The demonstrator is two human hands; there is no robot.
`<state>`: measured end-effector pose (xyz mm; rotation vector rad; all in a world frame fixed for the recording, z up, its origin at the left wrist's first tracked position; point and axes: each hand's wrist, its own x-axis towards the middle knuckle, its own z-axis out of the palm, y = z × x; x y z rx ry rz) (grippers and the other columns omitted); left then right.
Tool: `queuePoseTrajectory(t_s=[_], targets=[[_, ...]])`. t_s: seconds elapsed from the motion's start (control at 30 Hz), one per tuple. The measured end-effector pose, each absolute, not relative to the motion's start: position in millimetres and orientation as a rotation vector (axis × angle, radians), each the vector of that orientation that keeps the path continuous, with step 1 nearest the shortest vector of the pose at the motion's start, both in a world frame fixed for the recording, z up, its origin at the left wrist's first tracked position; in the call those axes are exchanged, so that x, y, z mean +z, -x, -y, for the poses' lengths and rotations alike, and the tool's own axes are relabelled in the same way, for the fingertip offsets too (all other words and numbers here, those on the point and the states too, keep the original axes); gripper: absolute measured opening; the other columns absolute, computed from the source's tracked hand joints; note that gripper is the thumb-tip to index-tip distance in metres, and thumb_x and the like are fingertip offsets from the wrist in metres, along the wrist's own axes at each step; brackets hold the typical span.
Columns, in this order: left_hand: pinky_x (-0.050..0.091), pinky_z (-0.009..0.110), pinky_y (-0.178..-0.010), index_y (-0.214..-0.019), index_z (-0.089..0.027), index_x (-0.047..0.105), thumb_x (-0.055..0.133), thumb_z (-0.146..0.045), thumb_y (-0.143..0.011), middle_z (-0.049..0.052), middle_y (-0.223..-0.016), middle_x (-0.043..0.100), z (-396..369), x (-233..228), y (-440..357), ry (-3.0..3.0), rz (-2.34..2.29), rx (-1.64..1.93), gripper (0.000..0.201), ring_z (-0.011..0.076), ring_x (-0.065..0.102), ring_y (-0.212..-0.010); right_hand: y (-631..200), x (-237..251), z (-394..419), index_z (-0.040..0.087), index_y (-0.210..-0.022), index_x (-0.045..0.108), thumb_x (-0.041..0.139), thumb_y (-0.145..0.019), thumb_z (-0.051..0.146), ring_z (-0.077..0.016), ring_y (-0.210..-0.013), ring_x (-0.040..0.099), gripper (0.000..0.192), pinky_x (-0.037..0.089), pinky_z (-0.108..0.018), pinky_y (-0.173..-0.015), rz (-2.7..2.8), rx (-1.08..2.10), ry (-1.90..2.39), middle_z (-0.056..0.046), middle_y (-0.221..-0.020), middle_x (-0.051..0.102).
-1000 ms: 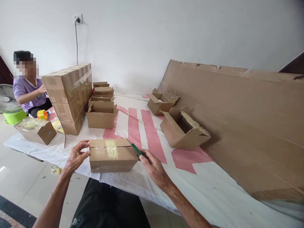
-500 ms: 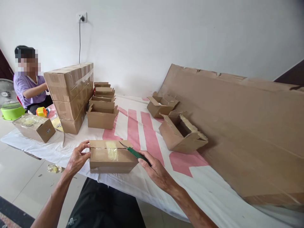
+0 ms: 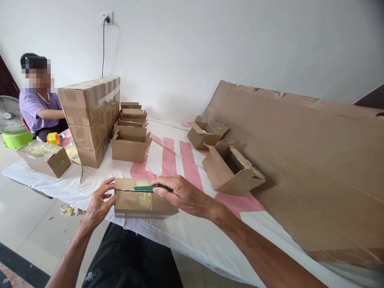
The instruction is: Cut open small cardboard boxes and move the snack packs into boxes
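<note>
In front of me a closed cardboard box (image 3: 132, 205) lies on the cloth-covered table, a strip of clear, yellowish tape across its top seam. My left hand (image 3: 100, 200) grips the box's left end, fingers at the upper edge and thumb lower down. A green-handled utility knife (image 3: 147, 188) is held in my right hand (image 3: 177, 194) over the lid. It lies along the seam, pointing left; its blade is hard to make out against the box.
Taped boxes (image 3: 99, 108) are stacked at the left, beside a row of open boxes (image 3: 129, 151). Two more open boxes, one nearer (image 3: 219, 172), stand right of centre. A big cardboard sheet (image 3: 306, 160) leans at the right. Another person (image 3: 39, 112) sits far left.
My right hand has moved left and up over the box, bringing the knife from its right side onto the seam. My left hand keeps its hold at the left end.
</note>
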<state>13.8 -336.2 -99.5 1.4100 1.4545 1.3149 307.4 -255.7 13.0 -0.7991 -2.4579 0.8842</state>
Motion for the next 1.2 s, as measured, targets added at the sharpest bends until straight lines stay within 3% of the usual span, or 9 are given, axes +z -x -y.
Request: queuePoseTrajectory(t_s=[0.23, 0.7, 1.2], targets=[[0.057, 0.046, -0.105, -0.111, -0.027, 0.081, 0.079, -0.041, -0.084, 0.012, -0.161, 0.056, 336.0, -102.9, -13.9, -1.432, -1.464, 1.299, 0.03, 0.0363, 0.056, -0.147, -292.3, 24.6, 249.5, 0.024, -0.094, 0.079, 0.052, -0.104, 0.035, -0.0148, -0.063, 0.052, 0.03, 0.036, -0.029, -0.062, 2.569, 0.802, 0.795, 0.001, -0.073, 0.066], [0.057, 0.048, -0.107, -0.11, -0.026, 0.078, 0.076, -0.042, -0.086, 0.011, -0.16, 0.055, 337.2, -100.6, -16.1, -1.453, -1.456, 1.29, 0.029, 0.0352, 0.055, -0.147, -278.2, 37.3, 244.8, 0.022, -0.111, 0.079, 0.049, -0.106, 0.037, -0.0169, -0.07, 0.059, 0.034, 0.037, -0.03, -0.068, 2.748, 0.635, 0.845, -0.003, -0.08, 0.073], [0.057, 0.049, -0.104, -0.11, -0.027, 0.079, 0.074, -0.041, -0.085, 0.011, -0.159, 0.058, 334.5, -98.1, -16.7, -1.484, -1.522, 1.268, 0.029, 0.036, 0.058, -0.144, -256.5, 51.0, 246.0, 0.018, -0.085, 0.072, 0.05, -0.106, 0.026, -0.0159, -0.069, 0.057, 0.032, 0.024, -0.032, -0.063, 3.017, 0.062, 0.939, -0.006, -0.08, 0.073]])
